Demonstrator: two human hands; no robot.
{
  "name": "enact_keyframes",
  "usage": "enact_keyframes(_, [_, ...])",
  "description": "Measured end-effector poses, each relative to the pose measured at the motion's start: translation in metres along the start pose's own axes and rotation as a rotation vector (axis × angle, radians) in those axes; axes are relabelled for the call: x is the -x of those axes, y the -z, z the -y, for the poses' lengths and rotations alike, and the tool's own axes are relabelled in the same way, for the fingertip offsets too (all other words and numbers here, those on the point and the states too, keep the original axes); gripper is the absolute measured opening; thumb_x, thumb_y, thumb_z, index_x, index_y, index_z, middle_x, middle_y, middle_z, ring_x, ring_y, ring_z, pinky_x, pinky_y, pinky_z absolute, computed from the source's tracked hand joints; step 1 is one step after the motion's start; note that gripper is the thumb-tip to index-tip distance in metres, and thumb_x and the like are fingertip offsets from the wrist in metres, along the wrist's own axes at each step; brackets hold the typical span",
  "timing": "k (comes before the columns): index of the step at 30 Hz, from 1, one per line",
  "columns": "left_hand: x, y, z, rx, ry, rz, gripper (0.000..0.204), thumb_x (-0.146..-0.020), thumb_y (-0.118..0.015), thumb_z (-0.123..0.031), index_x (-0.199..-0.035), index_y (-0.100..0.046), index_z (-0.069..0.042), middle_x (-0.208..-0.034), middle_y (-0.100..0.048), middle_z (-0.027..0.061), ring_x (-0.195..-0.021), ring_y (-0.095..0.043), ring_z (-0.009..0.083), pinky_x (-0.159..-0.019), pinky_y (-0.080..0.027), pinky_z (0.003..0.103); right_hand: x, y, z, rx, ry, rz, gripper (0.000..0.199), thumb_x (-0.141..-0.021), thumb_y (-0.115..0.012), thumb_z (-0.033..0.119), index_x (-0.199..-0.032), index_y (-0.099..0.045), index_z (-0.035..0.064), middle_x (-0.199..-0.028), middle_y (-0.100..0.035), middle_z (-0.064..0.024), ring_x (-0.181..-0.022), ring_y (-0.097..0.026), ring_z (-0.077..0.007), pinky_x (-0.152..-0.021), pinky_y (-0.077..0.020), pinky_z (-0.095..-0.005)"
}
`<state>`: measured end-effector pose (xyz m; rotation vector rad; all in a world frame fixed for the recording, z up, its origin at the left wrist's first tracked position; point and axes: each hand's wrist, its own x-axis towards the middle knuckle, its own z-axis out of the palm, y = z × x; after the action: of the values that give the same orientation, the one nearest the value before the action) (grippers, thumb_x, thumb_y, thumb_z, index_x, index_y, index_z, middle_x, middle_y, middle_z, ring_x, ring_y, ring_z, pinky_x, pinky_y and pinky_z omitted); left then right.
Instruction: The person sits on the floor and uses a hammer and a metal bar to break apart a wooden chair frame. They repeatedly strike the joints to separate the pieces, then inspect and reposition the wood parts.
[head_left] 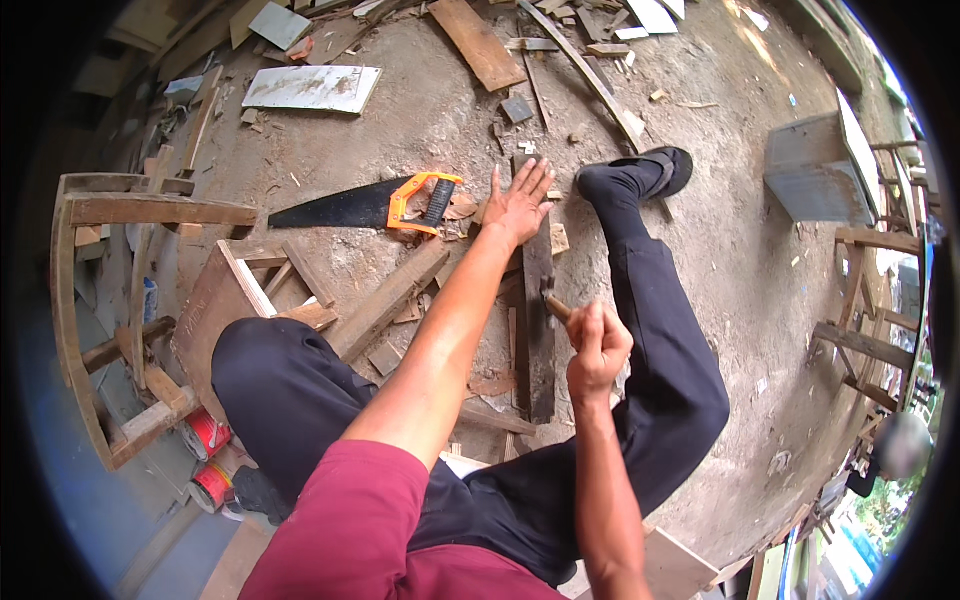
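A long, dark wooden plank point(539, 340) lies lengthwise on the ground between my legs. My left hand point(517, 207) reaches forward over its far end, palm down with fingers spread; whether it presses on the wood I cannot tell. In my right hand point(597, 345) a wooden handle is gripped in a closed fist. It belongs to what looks like a hammer point(560, 306), whose small dark head is at the plank's middle. To the left of my left hand is a handsaw point(360, 206) with a black blade and an orange and black handle, flat on the dirt.
A wooden frame point(150, 208) stands at the left, near a boxy wooden piece point(225, 300) and a thick beam point(390, 295). Red cans point(208, 485) sit by my left knee. A grey box point(820, 170) is at the right. Boards and scraps, including a brown board point(478, 42), litter the far ground.
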<state>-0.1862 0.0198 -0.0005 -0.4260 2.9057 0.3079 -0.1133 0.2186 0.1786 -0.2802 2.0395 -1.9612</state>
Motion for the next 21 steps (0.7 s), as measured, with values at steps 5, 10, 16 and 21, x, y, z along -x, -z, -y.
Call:
enact_keyframes(5, [-0.007,0.017,0.003,0.027,-0.010,0.103,0.064,-0.105,-0.032,-0.042,-0.161,-0.009,-0.021,-0.168,0.004,-0.0005,-0.155,0.002,0.0198,-0.123,-0.003,0.058,-0.002,0.007,0.024,-0.181,-0.034,-0.211,0.049,-0.108,-0.046,0.027,-0.063,-0.038,0.0098,-0.052,-0.035,0.0035,-0.045,-0.028,-0.0057,-0.045,-0.0254,-0.0259])
enact_keyframes(10, [-0.002,0.032,0.006,-0.003,0.039,0.114,0.071,-0.104,-0.036,-0.042,-0.161,-0.005,-0.013,-0.168,0.001,0.0013,-0.155,0.001,0.0200,-0.123,-0.003,0.057,-0.070,-0.011,-0.025,-0.029,-0.143,-0.106,0.057,-0.105,-0.051,0.042,-0.057,-0.042,0.0121,-0.050,-0.039,0.0042,-0.043,-0.039,-0.0064,-0.042,-0.0287,-0.0237])
enact_keyframes(16, [-0.004,0.020,0.007,0.014,0.102,0.173,0.073,-0.104,-0.033,-0.046,-0.160,0.001,-0.014,-0.168,0.005,0.0001,-0.155,0.002,0.0197,-0.123,0.000,0.058,-0.140,-0.056,-0.044,0.191,-0.009,-0.129,0.058,-0.106,-0.049,0.040,-0.057,-0.045,0.0089,-0.051,-0.040,0.0059,-0.046,-0.034,-0.0043,-0.043,-0.0252,-0.0268])
enact_keyframes(21, [0.002,0.005,0.025,0.088,0.142,0.158,0.071,-0.105,-0.028,-0.051,-0.161,-0.003,-0.017,-0.168,0.004,-0.0010,-0.155,0.002,0.0188,-0.122,0.004,0.059,-0.186,-0.091,-0.050,0.430,0.089,-0.118,0.062,-0.103,-0.048,0.042,-0.060,-0.049,-0.0034,-0.048,-0.042,-0.0084,-0.047,-0.040,-0.0152,-0.050,-0.0348,-0.0394])
